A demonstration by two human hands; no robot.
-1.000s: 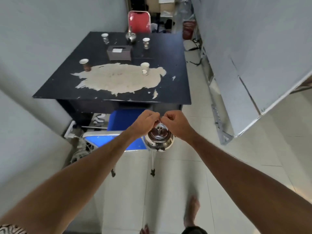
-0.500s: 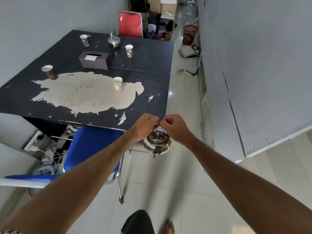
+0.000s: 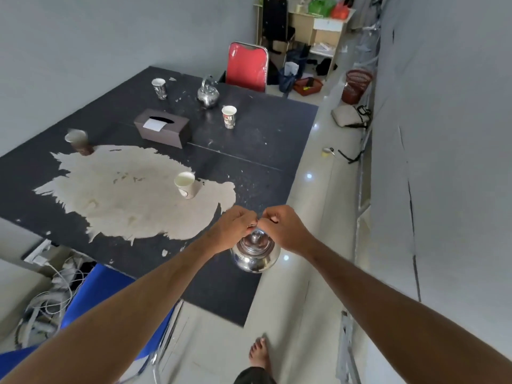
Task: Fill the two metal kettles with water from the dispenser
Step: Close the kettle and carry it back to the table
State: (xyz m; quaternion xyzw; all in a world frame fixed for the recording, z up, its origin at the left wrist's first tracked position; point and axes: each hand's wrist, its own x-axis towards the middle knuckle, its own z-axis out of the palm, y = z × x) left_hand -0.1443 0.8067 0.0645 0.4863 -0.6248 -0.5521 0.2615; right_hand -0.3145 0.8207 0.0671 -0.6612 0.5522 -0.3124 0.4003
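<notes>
A shiny metal kettle [image 3: 255, 252] with its lid on hangs in the air over the near right corner of the black table [image 3: 249, 151]. My left hand [image 3: 232, 227] and my right hand [image 3: 282, 225] are both closed on its handle, knuckles touching above the lid. A second metal kettle [image 3: 207, 94] stands upright at the far end of the table, apart from both hands. No water dispenser is in view.
On the table stand several paper cups, one near my hands [image 3: 185, 184], and a dark tissue box [image 3: 163, 128]. A blue chair [image 3: 105, 295] sits at the near left, a red chair [image 3: 247, 67] at the far end. A tiled aisle [image 3: 313, 217] runs along the right wall, with a red basket [image 3: 356, 85].
I have walked forward with the kettle held in both hands. The table has come closer, and the kettle now hangs over its near corner instead of over the floor.
</notes>
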